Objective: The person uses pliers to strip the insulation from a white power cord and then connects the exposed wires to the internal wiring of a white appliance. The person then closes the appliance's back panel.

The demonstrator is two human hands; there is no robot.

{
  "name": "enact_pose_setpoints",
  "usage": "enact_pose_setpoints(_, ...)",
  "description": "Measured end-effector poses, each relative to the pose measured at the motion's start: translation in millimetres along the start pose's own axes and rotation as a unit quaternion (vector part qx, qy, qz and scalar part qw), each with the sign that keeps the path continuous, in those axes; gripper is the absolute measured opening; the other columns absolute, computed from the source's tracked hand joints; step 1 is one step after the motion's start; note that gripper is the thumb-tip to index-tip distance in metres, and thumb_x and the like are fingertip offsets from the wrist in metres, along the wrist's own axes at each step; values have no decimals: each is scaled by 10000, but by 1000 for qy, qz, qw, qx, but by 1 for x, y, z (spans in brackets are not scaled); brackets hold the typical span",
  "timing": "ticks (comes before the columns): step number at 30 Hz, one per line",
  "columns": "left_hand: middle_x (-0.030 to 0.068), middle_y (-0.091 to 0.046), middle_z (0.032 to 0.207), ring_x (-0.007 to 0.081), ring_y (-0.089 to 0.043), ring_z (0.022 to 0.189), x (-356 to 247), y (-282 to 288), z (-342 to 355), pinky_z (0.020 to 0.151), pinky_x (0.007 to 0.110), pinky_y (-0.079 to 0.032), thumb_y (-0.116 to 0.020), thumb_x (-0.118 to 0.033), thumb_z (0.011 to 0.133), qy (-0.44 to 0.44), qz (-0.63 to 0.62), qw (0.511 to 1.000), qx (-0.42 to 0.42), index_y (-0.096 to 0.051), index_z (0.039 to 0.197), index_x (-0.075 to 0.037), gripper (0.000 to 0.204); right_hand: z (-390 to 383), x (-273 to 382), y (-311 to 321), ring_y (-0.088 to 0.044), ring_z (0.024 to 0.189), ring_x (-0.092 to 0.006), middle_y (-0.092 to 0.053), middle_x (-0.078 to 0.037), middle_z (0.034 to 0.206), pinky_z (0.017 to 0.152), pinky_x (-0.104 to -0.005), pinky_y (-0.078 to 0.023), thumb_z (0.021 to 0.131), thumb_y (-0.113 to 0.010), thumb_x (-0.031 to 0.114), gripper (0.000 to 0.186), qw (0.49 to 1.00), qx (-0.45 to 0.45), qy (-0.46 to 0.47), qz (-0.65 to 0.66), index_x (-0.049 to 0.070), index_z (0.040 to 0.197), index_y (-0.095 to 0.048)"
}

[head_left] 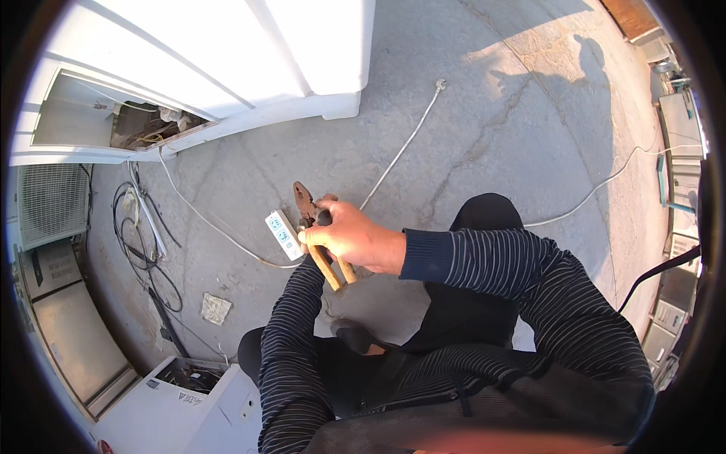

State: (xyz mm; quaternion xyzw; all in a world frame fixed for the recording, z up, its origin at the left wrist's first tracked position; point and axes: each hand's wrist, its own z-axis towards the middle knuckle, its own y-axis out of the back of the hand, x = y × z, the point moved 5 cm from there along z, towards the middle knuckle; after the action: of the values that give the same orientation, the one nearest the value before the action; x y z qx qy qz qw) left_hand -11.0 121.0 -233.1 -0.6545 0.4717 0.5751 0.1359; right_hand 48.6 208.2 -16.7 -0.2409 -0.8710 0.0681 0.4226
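Observation:
My right hand is closed around a pair of pliers with a rusty brown head and worn yellow handles. The jaws point up and away from me, slightly apart. A small dark piece shows by the right fingers; I cannot make out what it is. My left sleeve reaches up to the same spot, but the left hand is mostly hidden behind the right hand and the pliers. Just left of the pliers is a white power strip with several sockets. A white cable runs from behind my right hand to a whitish end.
A white cabinet with an opening in its side stands at the far left. Another white cable leads from it toward my hands. Black cables lie coiled at the left. A white machine is near left; metal units line the right.

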Motion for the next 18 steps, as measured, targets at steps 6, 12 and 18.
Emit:
enact_pose_setpoints(6, 175, -674, 1081, 398, -667, 1010, -13, -87, 42, 855, 526, -545, -766, -268, 886, -16, 375, 927, 14, -634, 1045, -48, 302, -18, 7, -14, -667, 811, -190, -700, -141, 876, 765, -346, -533, 901, -652, 177, 502, 999, 21, 25, -24, -115, 1293, -536)
enact_pose_setpoints(12, 167, -666, 996, 356, -688, 925, -14, -59, 33, 797, 470, -554, -691, -210, 936, 26, 426, 904, -1, -592, 1063, -27, 244, 7, -8, 23, -667, 770, -213, -678, -141, 910, 654, -349, -538, 898, -608, 109, 479, 996, -86, 9, 21, -65, 1336, -522)
enact_pose_setpoints(18, 106, -615, 680, 213, -599, 612, -104, 44, -37, 603, 367, -492, -723, -112, 868, 20, 104, 993, -60, -543, 855, 4, 214, 56, -12, 96, -690, 796, -293, -630, -162, 876, 694, -453, -539, 870, -595, 86, 264, 970, -223, 27, 94, -1, 1116, -549)
